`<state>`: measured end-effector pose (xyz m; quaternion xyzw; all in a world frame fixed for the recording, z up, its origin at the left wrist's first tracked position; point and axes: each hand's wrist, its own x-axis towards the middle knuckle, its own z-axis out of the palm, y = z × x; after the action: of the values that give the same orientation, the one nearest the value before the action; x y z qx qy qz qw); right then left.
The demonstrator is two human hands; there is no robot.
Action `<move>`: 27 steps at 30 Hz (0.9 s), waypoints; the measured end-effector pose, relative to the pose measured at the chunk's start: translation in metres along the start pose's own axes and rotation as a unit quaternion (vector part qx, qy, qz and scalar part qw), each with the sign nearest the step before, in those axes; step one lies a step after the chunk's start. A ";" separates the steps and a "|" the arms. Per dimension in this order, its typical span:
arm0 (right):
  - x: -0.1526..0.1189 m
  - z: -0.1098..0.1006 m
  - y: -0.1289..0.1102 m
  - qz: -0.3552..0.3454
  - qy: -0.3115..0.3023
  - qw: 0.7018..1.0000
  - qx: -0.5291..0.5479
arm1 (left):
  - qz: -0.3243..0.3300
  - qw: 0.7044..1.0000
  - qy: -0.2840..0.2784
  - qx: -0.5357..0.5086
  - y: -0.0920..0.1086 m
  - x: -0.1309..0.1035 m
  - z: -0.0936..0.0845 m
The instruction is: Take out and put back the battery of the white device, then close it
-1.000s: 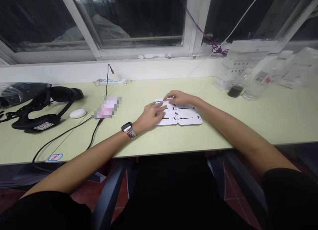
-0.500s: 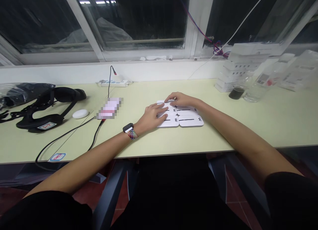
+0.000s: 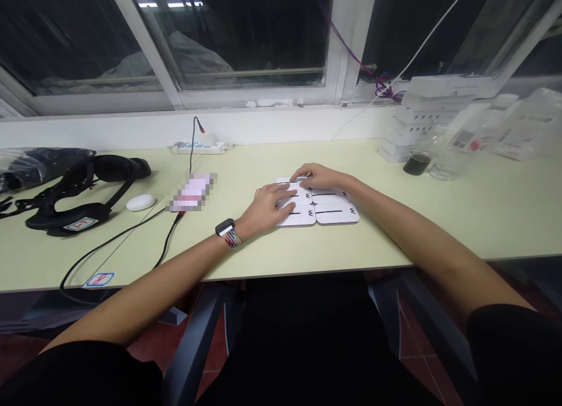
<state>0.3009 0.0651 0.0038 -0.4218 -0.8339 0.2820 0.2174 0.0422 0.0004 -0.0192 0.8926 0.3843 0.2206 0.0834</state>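
Several white cards (image 3: pixel 337 216) with rounded corners lie edge to edge in a block on the table, each marked with a black line and a small letter-like sign. My left hand (image 3: pixel 266 207) rests on the left side of the block, fingers spread over the cards there. Over the far row lies my right hand (image 3: pixel 319 175), its fingers bent loosely and apart, with the tips touching the upper left card (image 3: pixel 284 181). Neither hand grips a card. Parts of the far cards are hidden under my right hand and forearm. A watch (image 3: pixel 226 227) sits on my left wrist.
To the left are a phone (image 3: pixel 192 192) with cables, a white oval case (image 3: pixel 140 202) and a black headset (image 3: pixel 74 210). A power strip (image 3: pixel 204 148) lies by the wall. Stacked boxes (image 3: pixel 413 116), a cup of dark liquid (image 3: pixel 417 164) and a plastic bottle (image 3: pixel 452 160) stand right.
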 end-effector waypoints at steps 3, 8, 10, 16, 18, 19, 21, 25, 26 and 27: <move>0.000 0.000 0.000 -0.003 -0.002 1.000 0.000 | -0.004 1.000 -0.002 -0.001 0.000 0.000 0.000; 0.000 0.000 0.001 -0.001 -0.003 1.000 0.002 | -0.008 1.000 0.002 0.009 0.004 -0.001 0.000; 0.000 0.000 0.000 0.002 -0.004 1.000 0.002 | -0.013 1.000 0.006 0.014 0.006 -0.002 0.001; -0.003 0.000 -0.004 0.010 -0.001 1.000 -0.003 | -0.019 1.000 0.012 0.009 0.010 -0.001 0.001; -0.002 0.000 -0.005 0.010 -0.001 1.000 -0.005 | -0.018 1.000 0.010 0.010 0.009 -0.001 0.001; -0.001 0.000 -0.005 0.011 0.000 1.000 -0.005 | -0.019 1.000 0.009 0.009 0.008 -0.001 0.001; -0.002 0.000 -0.006 0.017 0.007 1.000 -0.007 | -0.020 1.000 0.007 0.003 0.006 -0.001 0.001; -0.027 0.003 -0.010 0.035 0.091 0.995 -0.012 | -0.057 0.996 0.025 -0.070 -0.003 0.001 0.002; -0.039 0.004 -0.010 0.037 0.146 0.989 -0.010 | -0.070 0.993 0.033 -0.089 -0.006 0.003 0.004; -0.054 0.005 -0.010 0.041 0.208 0.977 -0.004 | -0.079 0.991 0.041 -0.103 -0.009 0.005 0.006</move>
<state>0.3220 0.0144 -0.0002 -0.5055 -0.7536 0.1938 0.3729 0.0420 0.0103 -0.0257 0.8362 0.4322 0.2881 0.1761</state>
